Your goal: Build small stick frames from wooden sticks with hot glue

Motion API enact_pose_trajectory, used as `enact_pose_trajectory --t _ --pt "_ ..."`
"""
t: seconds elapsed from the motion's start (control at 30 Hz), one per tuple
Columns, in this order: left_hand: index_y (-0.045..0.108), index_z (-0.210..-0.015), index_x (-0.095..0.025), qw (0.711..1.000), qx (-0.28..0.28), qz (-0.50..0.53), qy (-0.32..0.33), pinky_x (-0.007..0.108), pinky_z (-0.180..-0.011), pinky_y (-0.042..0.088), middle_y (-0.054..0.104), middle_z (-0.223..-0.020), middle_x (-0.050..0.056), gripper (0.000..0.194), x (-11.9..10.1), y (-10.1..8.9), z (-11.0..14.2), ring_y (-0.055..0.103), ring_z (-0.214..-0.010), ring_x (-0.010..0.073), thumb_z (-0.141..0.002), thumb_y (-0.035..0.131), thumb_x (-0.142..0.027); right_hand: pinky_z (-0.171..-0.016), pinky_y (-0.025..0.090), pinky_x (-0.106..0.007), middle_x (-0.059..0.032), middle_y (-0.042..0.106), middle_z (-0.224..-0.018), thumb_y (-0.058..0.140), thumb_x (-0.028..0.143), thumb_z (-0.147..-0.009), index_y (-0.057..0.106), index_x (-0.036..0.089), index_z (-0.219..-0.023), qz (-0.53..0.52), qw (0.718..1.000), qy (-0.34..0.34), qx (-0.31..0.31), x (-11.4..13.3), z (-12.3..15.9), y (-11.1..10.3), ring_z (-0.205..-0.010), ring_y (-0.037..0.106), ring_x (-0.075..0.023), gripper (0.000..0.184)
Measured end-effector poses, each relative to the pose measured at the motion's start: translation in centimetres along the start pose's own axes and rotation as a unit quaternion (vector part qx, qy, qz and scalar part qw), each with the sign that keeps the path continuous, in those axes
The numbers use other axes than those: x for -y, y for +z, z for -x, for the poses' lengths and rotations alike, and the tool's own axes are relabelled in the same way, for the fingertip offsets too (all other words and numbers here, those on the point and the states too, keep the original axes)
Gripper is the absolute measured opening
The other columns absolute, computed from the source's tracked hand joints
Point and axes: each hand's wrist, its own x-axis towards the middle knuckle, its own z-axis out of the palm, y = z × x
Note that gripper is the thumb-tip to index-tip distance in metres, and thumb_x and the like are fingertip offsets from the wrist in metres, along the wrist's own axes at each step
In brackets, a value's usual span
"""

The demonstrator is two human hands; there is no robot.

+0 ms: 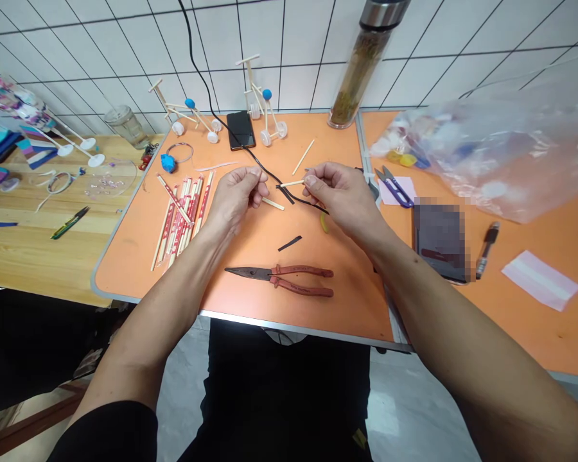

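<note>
My right hand (340,189) pinches a short wooden stick (293,183) between thumb and fingers. The stick points left, and something black is at its tip. Facing it, my left hand (241,196) has its fingers curled together; what they hold, if anything, is too small to make out. Just under the left fingers lies a piece of wooden stick (273,204). A black strip (289,243) rests on the orange table (212,298) below the hands. Nearer to me are long-nose pliers (274,274) with red handles, lying with the jaws to the left.
Wrapped chopsticks (180,215) lie left of my left hand. Two stick models with white wheels (212,136) stand at the back by a phone (241,130). A black cable (257,160) crosses the table. Scissors (397,186), a tall bottle (361,70) and a plastic bag (505,147) are rightward.
</note>
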Motion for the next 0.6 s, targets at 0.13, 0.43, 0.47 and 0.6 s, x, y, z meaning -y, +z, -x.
enact_pose_trajectory --t 0.13,0.43,0.47,0.6 --pt "0.068 -0.072 -0.018 1.000 0.003 0.009 0.001 0.017 -0.052 0.042 0.067 -0.063 -0.002 0.026 0.17 -0.17 -0.20 0.052 -0.050 0.0058 -0.088 0.089 -0.019 -0.065 0.046 -0.029 -0.0004 0.070 -0.077 0.077 0.027 -0.101 0.069 0.022 -0.085 -0.009 1.000 0.001 -0.001 -0.18 -0.05 0.04 -0.067 0.057 -0.0136 0.019" --pt "0.062 -0.070 -0.020 1.000 -0.016 -0.012 -0.007 0.019 -0.054 0.044 0.072 -0.065 0.000 0.040 0.19 -0.04 -0.10 0.055 -0.051 0.0072 -0.086 0.095 -0.037 -0.065 0.046 -0.028 0.0003 0.069 -0.077 0.080 0.029 -0.102 0.069 0.022 -0.087 -0.011 1.000 -0.001 -0.001 -0.21 -0.10 -0.02 -0.066 0.057 -0.0127 0.020" --pt "0.060 -0.070 -0.020 0.999 -0.030 -0.021 -0.017 0.020 -0.052 0.043 0.070 -0.063 0.000 0.044 0.17 -0.04 -0.10 0.055 -0.050 0.0078 -0.088 0.093 -0.042 -0.065 0.046 -0.027 0.0003 0.069 -0.077 0.080 0.031 -0.102 0.069 0.022 -0.087 -0.011 1.000 -0.002 -0.002 -0.24 -0.11 -0.01 -0.066 0.057 -0.0127 0.020" --pt "0.059 -0.077 -0.022 0.996 -0.082 -0.032 -0.014 0.021 -0.048 0.038 0.069 -0.068 -0.002 0.033 0.14 -0.24 -0.19 0.053 -0.048 0.0083 -0.090 0.087 -0.033 -0.063 0.046 -0.027 0.0000 0.069 -0.077 0.079 0.032 -0.101 0.068 0.022 -0.086 -0.006 1.000 -0.002 -0.006 -0.25 -0.09 0.01 -0.066 0.056 -0.0126 0.021"
